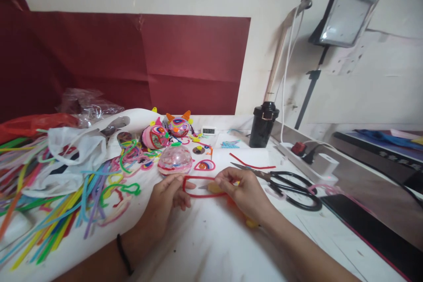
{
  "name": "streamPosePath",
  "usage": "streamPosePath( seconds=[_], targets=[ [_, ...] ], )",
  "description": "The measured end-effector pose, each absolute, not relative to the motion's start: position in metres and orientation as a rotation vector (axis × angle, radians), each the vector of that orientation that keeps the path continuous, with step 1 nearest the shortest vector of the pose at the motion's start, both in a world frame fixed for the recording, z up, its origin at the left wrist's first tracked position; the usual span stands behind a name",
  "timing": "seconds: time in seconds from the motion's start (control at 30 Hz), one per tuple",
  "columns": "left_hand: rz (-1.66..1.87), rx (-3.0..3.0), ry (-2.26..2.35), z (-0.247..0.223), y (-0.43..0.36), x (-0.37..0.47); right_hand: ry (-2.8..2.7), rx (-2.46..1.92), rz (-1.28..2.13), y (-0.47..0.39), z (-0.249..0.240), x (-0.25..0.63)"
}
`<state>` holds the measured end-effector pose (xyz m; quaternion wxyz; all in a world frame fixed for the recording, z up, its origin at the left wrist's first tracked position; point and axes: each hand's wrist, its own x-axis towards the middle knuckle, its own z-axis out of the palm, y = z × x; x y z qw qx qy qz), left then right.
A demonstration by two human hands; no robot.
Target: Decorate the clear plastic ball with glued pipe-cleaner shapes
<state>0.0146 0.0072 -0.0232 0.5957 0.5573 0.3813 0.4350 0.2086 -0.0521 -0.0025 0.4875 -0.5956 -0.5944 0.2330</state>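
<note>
Between my hands a red pipe cleaner [200,196] is bent into a long, narrow loop. My left hand [170,191] pinches its left end, while my right hand [239,187] pinches its right side with thumb and forefinger. Behind the loop and partly under my right hand lies a yellow tool with a pointed tip [213,187]; its kind is hard to make out. Just beyond my left hand sits a clear ball [175,161] with pink and red around its lower part. Beside it lies an eye shape [205,165] outlined in pink.
Large black-handled scissors [291,187] and a red pipe cleaner strip [251,163] lie to the right, near a black phone-like slab [366,229]. Many coloured pipe cleaners [62,216] cover the left. Two decorated balls [155,135], a small clock [208,131] and a black bottle [263,125] stand behind.
</note>
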Motion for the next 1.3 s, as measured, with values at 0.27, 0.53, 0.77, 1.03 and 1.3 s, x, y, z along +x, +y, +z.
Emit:
streamPosePath(
  seconds=[0.27,0.53,0.77,1.03,1.3],
  targets=[
    [1.032,1.272,0.876,-0.02,0.007,0.016,-1.435,-1.43,0.588,-0.049,-0.006,0.212],
    [1.055,1.303,0.962,-0.012,0.009,0.019,-1.439,-1.434,0.57,-0.046,-0.009,0.215],
    [1.046,1.35,0.989,-0.011,0.006,0.018,-1.463,-1.439,0.569,-0.048,-0.007,0.212],
    [1.024,1.479,1.002,-0.015,0.011,0.014,-1.527,-1.443,0.591,-0.051,0.001,0.216],
    [1.021,1.824,0.996,-0.013,0.009,0.008,-1.677,-1.5,0.762,-0.057,0.015,0.233]
  ],
)
